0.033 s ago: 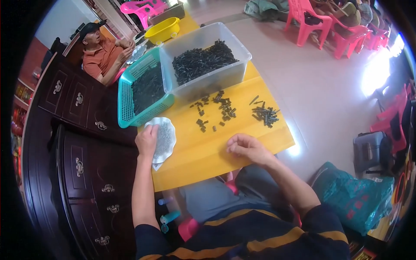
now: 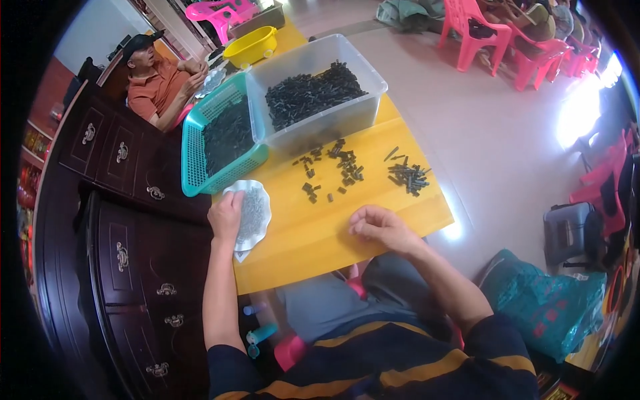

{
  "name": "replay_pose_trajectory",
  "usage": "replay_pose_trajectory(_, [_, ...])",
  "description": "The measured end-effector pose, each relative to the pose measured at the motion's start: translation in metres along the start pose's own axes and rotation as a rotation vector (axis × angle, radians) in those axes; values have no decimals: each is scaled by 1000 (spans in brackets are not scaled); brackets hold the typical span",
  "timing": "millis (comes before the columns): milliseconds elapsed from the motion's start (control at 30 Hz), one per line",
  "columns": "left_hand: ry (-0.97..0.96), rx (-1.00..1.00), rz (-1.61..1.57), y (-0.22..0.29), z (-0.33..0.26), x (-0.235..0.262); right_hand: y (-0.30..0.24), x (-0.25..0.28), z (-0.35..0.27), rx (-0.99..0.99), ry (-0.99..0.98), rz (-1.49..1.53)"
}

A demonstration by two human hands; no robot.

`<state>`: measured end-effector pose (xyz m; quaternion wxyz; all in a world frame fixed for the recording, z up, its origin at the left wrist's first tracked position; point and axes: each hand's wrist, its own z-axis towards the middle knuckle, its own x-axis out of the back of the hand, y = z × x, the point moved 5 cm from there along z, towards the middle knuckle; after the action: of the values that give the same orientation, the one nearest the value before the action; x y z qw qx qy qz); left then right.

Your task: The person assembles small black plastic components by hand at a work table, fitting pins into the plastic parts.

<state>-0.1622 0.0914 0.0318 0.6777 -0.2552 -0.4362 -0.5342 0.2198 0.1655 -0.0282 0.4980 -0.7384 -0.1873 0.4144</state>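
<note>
Dish (image 2: 265, 230), white and wavy-rimmed, sits at the near left of the yellow table (image 2: 293, 250), with plenty of fine grey bits (image 2: 253, 212) in it. Left hand (image 2: 226, 215) is at the dish's left side, fingers bunched together over the bits; cannot tell whether a bit is pinched. Right hand (image 2: 378, 225) hovers at the near edge, right of the dish, fingers curled in and thumb close to the index finger; anything between the tips is too hidden to tell.

Progress, judged from the layout: mid-way, with lots left. Short dark pieces (image 2: 350, 175) lie scattered mid-table, beyond and between the hands; probably the batch to be handled. Longer-looking dark sticks (image 2: 409, 180) make a small heap at the right edge, apart from the scatter; likely the finished lot, with a couple of strays just beyond it. Cannot confirm that any stick is complete, too small to see.

Bulk stock is large: clear bin (image 2: 327, 133) on the far side holds a deep load of dark pieces (image 2: 313, 97), and teal basket (image 2: 194, 157), just left of it, holds more (image 2: 230, 137). Whether the basket's load is raw or done is unclear. Grey bits look far from used up.
</note>
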Motion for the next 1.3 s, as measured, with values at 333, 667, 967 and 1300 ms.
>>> replay_pose_trajectory(333, [-29, -16, 5, -1, 0, 1, -7, 0, -2, -11, 12, 2])
replay_pose_trajectory(667, [-153, 55, -485, 92, 29, 6, -5, -1, -1, 2, 12, -5])
replay_pose_trajectory(967, [-271, -170, -543, 201, 63, -59, -7, 3, -2, -17, 22, 24])
replay_pose_trajectory(1300, [-296, -242, -531, 226, 76, -85, -12, 5, -2, 55, 63, -1])
